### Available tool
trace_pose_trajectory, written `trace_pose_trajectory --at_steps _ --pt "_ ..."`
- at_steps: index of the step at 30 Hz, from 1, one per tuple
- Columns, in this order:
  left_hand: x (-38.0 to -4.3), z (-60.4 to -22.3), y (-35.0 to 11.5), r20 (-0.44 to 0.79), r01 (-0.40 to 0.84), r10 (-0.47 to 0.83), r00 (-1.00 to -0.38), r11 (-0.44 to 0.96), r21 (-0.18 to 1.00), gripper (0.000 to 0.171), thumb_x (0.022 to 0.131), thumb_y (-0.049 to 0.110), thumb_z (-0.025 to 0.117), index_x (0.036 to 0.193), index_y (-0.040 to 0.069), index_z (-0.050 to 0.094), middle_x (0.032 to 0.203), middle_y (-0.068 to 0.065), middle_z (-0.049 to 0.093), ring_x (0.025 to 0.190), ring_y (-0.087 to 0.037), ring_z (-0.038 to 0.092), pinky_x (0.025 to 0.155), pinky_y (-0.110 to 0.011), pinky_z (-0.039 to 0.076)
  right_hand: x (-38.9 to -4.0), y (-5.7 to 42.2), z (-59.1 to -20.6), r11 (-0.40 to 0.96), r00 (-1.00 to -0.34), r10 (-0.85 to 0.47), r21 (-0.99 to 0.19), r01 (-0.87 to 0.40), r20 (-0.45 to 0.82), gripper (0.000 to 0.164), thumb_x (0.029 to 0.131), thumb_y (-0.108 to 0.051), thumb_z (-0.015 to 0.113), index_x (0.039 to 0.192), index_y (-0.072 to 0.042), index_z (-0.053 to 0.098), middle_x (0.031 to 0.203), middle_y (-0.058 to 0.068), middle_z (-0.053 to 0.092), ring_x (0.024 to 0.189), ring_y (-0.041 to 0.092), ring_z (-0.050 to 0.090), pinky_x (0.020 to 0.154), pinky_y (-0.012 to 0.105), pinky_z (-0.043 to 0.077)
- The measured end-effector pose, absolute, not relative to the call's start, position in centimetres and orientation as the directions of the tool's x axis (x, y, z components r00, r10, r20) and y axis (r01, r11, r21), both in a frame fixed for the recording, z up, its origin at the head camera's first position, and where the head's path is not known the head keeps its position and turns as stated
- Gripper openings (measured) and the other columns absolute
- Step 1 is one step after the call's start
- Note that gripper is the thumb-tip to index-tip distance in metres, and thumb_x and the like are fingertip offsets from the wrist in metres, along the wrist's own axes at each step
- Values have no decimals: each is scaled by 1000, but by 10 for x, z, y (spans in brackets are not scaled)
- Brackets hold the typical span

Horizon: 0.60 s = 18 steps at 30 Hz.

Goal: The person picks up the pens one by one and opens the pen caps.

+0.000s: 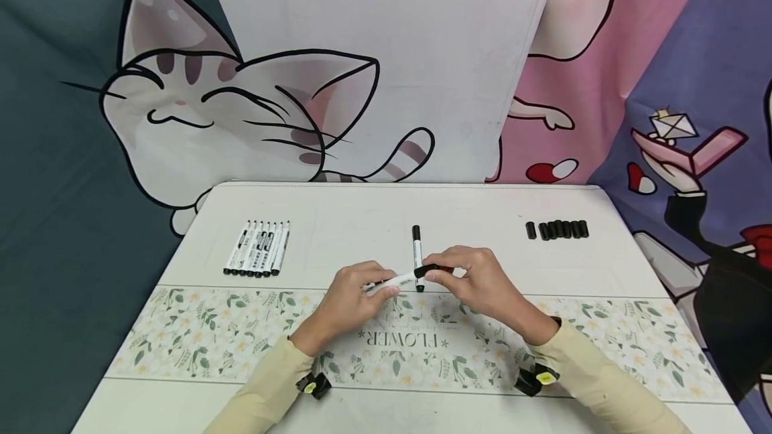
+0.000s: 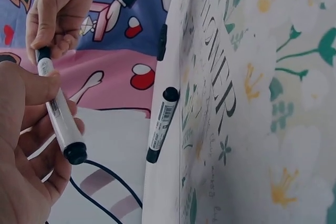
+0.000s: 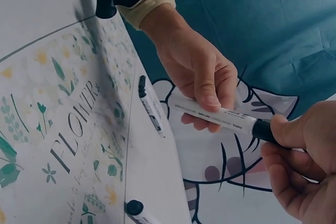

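Both hands meet on one white marker point(image 2: 62, 119) above the middle of the table. My left hand point(image 1: 356, 297) grips its white barrel between thumb and fingers. At the other end, my right hand point(image 1: 482, 278) pinches the black cap point(image 3: 265, 131), which meets the barrel. A second marker point(image 1: 417, 253), with its black cap on, lies on the table just behind the held one. To the left, several uncapped markers point(image 1: 259, 248) lie side by side, tips pointing away. Several loose black caps point(image 1: 559, 230) stand in a row at the right.
The white table point(image 1: 362, 209) carries a floral printed strip point(image 1: 241, 333) with the word FLOWER across its middle. Cloth with cartoon drawings, including a cat point(image 1: 181, 106), hangs behind the table's far edge.
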State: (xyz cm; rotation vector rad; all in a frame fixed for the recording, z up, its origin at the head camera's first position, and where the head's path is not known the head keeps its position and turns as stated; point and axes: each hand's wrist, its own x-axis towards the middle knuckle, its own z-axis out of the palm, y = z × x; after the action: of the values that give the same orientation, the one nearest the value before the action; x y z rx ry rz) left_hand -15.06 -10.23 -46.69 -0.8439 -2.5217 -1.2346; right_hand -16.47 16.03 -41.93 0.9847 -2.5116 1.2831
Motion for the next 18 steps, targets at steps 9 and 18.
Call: trace_pose_trajectory --at_steps 9,18 --pt "-152 -462 -115 449 569 350 -822 520 637 19 88 21 82 104 11 81 91 5 75 82 -8 64 72 -31 54 -167 169 -414 426 -784 -374 -659 -619 495 20 87 -12 83 106 -18 81 90 -8 75 72 6 59 56 24 46" --pt "-156 -458 -137 392 466 261 -882 608 643 18 90 22 80 107 15 79 90 6 71 74 -9 55 63 -28 47 -168 177 -411 478 -838 -305 -688 -546 453 21 86 -12 84 104 -21 79 86 -11 71 76 6 62 65 28 52"
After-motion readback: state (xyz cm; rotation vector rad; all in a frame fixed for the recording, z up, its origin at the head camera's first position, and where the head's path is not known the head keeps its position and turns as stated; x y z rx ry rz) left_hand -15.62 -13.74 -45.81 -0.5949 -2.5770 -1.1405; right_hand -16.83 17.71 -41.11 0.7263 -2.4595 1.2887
